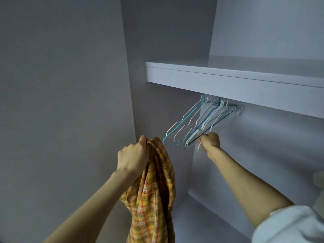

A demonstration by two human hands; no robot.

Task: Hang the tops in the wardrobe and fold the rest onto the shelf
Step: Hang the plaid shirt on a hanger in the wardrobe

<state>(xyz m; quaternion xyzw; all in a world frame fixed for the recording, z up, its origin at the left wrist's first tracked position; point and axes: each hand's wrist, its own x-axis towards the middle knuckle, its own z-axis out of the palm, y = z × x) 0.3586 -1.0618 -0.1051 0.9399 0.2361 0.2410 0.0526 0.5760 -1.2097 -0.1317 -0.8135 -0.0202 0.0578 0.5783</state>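
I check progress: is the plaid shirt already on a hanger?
Not yet. The plaid shirt hangs bunched from the left hand; the right hand holds a hanger.

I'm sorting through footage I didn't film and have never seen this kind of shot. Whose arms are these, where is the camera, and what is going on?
There is one picture, from a camera worn on a person's head, so the arms are the wearer's own. They face an open white wardrobe with a shelf. The left hand grips a bunched orange and yellow plaid shirt that hangs down. The right hand reaches to a cluster of wire hangers hanging under the shelf, its grip closed on the lower end of one or more.
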